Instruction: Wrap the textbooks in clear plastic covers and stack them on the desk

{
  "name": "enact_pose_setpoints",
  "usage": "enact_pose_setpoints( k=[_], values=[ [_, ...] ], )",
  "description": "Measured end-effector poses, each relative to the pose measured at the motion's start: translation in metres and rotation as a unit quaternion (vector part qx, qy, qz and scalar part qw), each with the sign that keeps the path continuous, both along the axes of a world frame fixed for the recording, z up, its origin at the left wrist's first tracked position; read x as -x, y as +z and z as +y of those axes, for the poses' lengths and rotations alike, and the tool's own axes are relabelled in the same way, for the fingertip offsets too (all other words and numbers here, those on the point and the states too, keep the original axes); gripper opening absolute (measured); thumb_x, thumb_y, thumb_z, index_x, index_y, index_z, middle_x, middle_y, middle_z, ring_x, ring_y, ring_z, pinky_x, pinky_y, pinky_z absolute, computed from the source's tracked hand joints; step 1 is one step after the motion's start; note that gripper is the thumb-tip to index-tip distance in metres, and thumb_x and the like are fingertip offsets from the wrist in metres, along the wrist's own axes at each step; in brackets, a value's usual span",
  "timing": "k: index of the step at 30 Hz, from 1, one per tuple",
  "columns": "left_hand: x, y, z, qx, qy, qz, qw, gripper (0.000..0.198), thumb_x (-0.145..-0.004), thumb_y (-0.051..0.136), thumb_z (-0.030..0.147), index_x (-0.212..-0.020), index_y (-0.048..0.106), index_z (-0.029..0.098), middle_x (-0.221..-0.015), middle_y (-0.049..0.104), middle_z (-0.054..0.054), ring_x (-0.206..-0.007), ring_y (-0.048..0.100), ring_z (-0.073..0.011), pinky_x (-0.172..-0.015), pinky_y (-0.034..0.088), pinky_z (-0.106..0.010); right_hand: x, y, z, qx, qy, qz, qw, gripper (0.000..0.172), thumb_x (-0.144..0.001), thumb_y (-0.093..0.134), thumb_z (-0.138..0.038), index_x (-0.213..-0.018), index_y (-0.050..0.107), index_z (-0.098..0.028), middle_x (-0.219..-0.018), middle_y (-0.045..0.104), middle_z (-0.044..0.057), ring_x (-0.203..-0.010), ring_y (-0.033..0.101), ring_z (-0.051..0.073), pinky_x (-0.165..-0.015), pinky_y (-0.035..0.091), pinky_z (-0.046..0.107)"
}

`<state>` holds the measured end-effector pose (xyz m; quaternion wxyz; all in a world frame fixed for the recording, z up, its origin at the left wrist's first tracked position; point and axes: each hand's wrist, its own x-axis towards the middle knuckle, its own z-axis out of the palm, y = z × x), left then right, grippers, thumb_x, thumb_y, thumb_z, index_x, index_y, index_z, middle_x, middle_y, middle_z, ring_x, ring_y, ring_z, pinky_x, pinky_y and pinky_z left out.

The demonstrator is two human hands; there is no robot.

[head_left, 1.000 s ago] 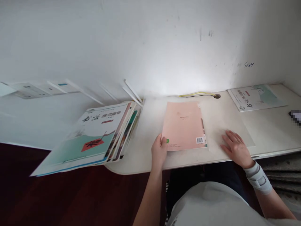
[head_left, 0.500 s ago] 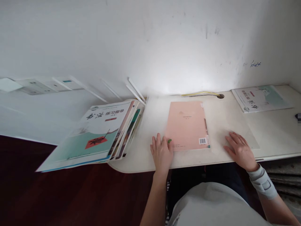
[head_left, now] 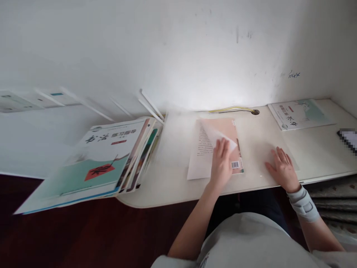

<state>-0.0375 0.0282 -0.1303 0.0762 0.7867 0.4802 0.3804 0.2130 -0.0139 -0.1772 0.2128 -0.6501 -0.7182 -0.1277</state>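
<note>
A thin booklet with a pink cover (head_left: 229,128) lies on the white desk, a barcode near its lower right corner. Its cover is lifted from the left and curls over to the right, showing a white inner side. Beneath it, a white printed page (head_left: 205,149) is exposed. My left hand (head_left: 222,160) is closed on the turning cover, fingers together and slightly blurred; its thumb is hidden. Resting flat on the desk right of the booklet, my right hand (head_left: 284,169) holds nothing, with thumb and fingers apart. A grey wrist brace (head_left: 304,204) wraps that wrist.
A stack of books (head_left: 111,156) overhangs the desk's left end. Another booklet (head_left: 302,114) lies at the back right, with a dark-edged, pixelated object (head_left: 348,139) near it. Yellow and black wires run to a cable hole (head_left: 255,112) by the wall.
My left hand has moved from the booklet's lower left corner rightward across it, folding the pink cover over and uncovering the printed page. My right hand stays on the desk.
</note>
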Motion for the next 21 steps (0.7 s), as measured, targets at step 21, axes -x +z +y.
enact_pose_setpoints(
  k=[21],
  values=[
    [-0.097,-0.017,-0.001,-0.040,-0.175,0.346,0.921,0.039,-0.095,0.029,0.015,-0.125,0.052,0.010,-0.134,0.052,-0.012,-0.131,0.039,-0.0257,-0.108,0.030,-0.049,-0.005,0.007,0.002,0.033,-0.009,0.069,0.997,0.041,-0.094,0.030,-0.023,-0.125,0.052,-0.006,-0.127,0.056,0.020,-0.124,0.047,0.026,-0.100,0.043,0.043]
  ],
)
